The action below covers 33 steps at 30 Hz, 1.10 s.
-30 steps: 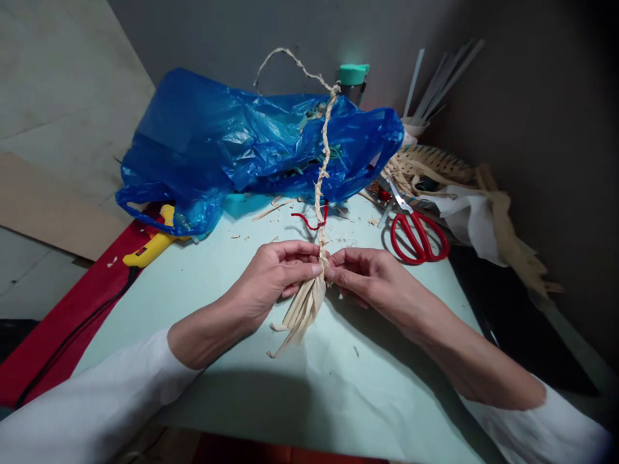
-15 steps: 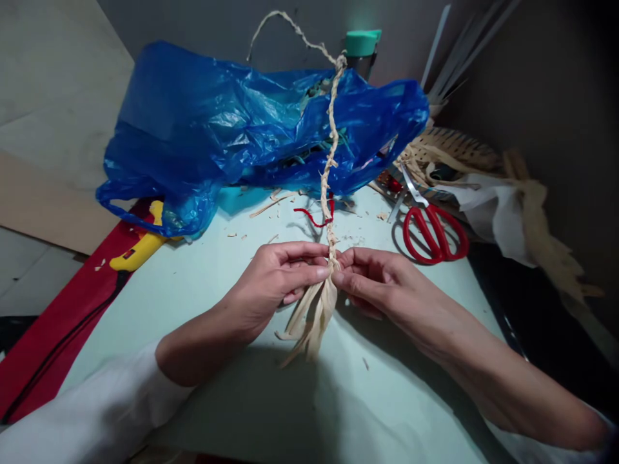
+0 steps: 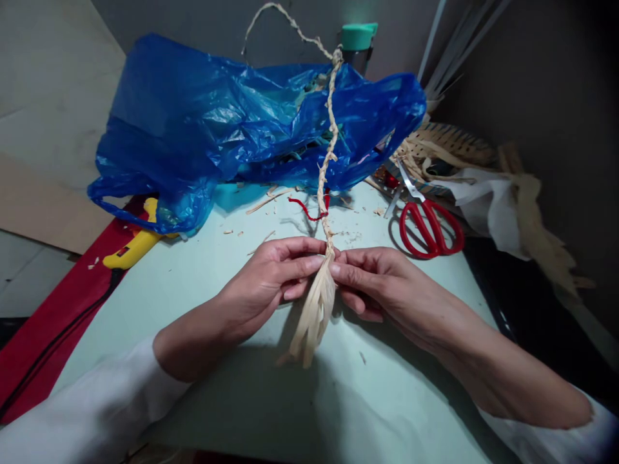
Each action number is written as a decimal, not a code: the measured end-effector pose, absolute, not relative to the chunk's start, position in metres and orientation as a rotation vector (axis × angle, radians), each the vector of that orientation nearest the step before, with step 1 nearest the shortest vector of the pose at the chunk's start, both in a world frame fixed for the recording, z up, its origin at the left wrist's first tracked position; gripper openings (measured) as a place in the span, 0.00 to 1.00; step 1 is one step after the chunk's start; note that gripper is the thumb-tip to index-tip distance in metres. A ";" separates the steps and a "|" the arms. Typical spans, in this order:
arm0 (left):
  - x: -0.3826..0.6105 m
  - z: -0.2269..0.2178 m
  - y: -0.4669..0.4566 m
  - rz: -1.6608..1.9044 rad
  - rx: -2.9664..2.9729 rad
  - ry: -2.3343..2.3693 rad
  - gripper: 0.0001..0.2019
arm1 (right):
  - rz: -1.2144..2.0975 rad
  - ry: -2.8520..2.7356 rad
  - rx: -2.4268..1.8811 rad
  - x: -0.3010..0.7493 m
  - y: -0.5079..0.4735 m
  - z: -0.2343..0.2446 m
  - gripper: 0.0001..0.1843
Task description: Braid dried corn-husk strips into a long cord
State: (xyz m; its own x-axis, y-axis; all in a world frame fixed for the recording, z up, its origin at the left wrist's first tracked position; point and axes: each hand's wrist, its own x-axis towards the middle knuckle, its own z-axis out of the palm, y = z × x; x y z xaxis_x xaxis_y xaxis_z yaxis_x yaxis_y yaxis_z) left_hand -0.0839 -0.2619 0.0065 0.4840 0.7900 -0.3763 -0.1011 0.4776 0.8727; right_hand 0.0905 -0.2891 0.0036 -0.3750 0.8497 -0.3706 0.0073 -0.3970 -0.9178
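Note:
A pale braided cord (image 3: 333,129), apparently of dried plant fibre, runs down the middle of the view. Its near end fans out into a loose tassel of flat strands (image 3: 315,303). My left hand (image 3: 271,277) pinches the cord from the left just above the tassel, thumb on top. From the right, my right hand (image 3: 382,280) pinches the same spot between thumb and fingers. A short red string (image 3: 309,211) is tied round the braid above my hands. The cord's far end has a knot (image 3: 337,57) and a thin curling tail.
Behind the braid lies a blue plastic bag (image 3: 193,122). Red-handled scissors (image 3: 428,225) are at the right, near a woven basket (image 3: 454,145) with fibre strips. A yellow-handled tool (image 3: 133,248) with a black cable lies left. Fibre scraps dot the pale green tabletop (image 3: 213,290); a green-capped bottle (image 3: 358,38) stands behind.
The tassel's strands, spread apart before, now hang closer together. Both hands keep their pinch at nearly the same place, and the whole view has shifted slightly.

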 end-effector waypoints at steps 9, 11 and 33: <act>-0.081 0.004 -0.263 0.671 1.119 0.903 0.03 | 1.167 -1.757 -1.534 0.103 -0.287 0.011 0.18; -0.079 0.005 -0.264 0.674 1.180 0.959 0.04 | 1.103 -1.757 -1.548 0.103 -0.286 0.014 0.17; -0.082 0.009 -0.263 0.646 1.126 1.070 0.09 | 1.498 -1.628 -1.423 0.094 -0.288 0.012 0.12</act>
State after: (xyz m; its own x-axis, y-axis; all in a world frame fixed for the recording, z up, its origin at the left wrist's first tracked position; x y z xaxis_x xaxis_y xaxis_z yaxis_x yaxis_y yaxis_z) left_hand -0.0819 -0.2628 0.0091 0.3864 0.8547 -0.3465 0.0916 0.3383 0.9366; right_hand 0.0943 -0.2885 0.0121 -0.3244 0.9054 -0.2738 0.3480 -0.1549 -0.9246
